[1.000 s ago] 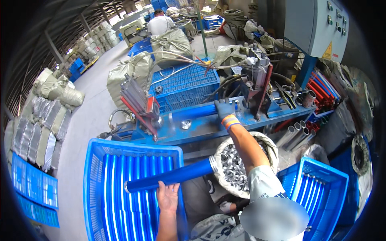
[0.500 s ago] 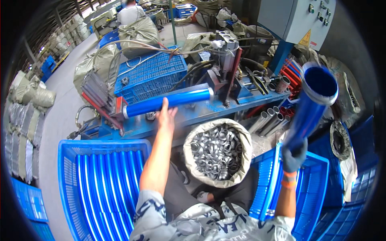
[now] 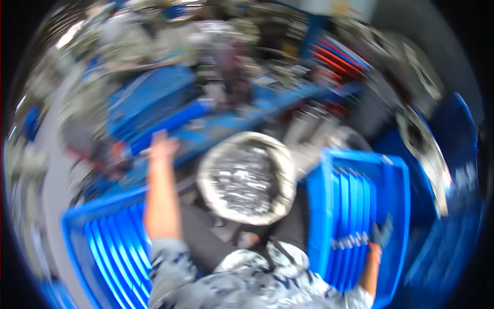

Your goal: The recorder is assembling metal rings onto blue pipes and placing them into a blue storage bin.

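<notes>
A shiny blue tube (image 3: pixel 177 121) lies slanted along the blue machine bench. My bare left hand (image 3: pixel 163 145) is at the tube's near side, its fingers pointing up at it; blur hides whether they grip. My right hand (image 3: pixel 382 234), in a grey glove with an orange cuff, is down inside the right blue crate (image 3: pixel 401 190). Its fingers look spread, with no tube visible in them. Just left of that hand lie several blue tubes (image 3: pixel 352 195) with silvery end rings.
Between my knees stands a pale sack (image 3: pixel 283 154) of loose metal rings (image 3: pixel 244 177). The left blue crate (image 3: pixel 74 219) holds more blue tubes. Beyond the bench is a blue basket (image 3: pixel 149 92). Red tubes (image 3: pixel 334 59) and bare metal tubes (image 3: pixel 309 126) lie at the right.
My right hand has come down from holding up a blue tube into the right crate, that tube no longer in it. My left hand stays by the bench tube. The whole view has swung right.
</notes>
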Tool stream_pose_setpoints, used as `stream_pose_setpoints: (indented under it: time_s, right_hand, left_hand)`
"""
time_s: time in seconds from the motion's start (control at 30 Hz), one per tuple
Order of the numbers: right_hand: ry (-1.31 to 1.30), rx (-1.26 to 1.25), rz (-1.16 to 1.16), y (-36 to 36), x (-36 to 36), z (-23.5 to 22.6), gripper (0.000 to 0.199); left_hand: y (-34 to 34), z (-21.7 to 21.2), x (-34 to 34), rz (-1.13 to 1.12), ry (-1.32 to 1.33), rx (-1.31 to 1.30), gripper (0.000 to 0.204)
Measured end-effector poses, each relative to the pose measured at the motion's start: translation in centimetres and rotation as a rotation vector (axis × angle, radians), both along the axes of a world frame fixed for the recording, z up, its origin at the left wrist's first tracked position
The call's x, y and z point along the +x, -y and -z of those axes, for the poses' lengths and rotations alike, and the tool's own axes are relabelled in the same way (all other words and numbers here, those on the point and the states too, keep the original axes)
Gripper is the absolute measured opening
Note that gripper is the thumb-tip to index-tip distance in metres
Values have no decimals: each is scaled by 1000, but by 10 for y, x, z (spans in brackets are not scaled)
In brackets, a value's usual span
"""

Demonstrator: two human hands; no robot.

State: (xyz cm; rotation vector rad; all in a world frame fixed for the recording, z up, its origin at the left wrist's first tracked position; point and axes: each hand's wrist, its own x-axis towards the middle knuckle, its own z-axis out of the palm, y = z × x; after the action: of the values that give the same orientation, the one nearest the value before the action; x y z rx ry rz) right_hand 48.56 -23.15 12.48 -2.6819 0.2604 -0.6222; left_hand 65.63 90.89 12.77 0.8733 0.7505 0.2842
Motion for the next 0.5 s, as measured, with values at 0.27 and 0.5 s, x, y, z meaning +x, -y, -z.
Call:
stream_pose_setpoints:
  time_s: [0.27, 0.5]
  right_hand:
    - [-271, -10, 436, 35, -45, 87, 99]
    - [-413, -165, 301, 68, 13, 141, 83]
  left_hand:
    - [1, 9, -235, -152, -298, 1391, 71]
    - [144, 20, -415, -4, -1053, 1446, 103]
